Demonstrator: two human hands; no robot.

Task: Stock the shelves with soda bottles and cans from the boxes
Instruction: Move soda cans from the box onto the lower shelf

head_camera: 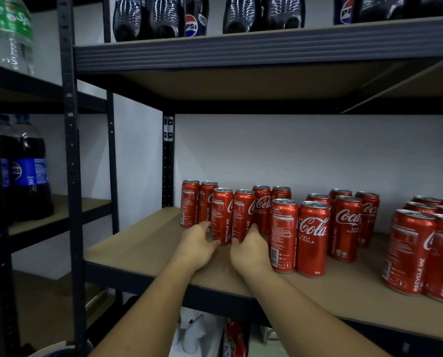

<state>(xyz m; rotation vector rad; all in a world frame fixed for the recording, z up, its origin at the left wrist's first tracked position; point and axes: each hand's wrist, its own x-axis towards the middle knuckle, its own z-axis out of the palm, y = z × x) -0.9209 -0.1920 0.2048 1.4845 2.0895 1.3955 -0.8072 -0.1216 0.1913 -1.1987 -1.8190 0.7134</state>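
Observation:
Several red Coca-Cola cans stand upright on the brown shelf board (143, 243). My left hand (198, 240) holds the base of one front can (221, 215), its fingers curled round the lower part. My right hand (250, 249) holds the base of the can beside it (243, 215) in the same way. Both cans stand on the board in front of a back row of cans (190, 202). More cans (311, 235) stand to the right in groups, and another cluster (421, 251) sits at the far right.
The shelf above (241, 51) carries dark Pepsi bottles (161, 16). A neighbouring rack at left holds a Pepsi bottle (28, 173) and a green-labelled bottle (8, 32). A black upright post (70, 163) stands between the racks. White and red packaging (215, 336) lies below the shelf.

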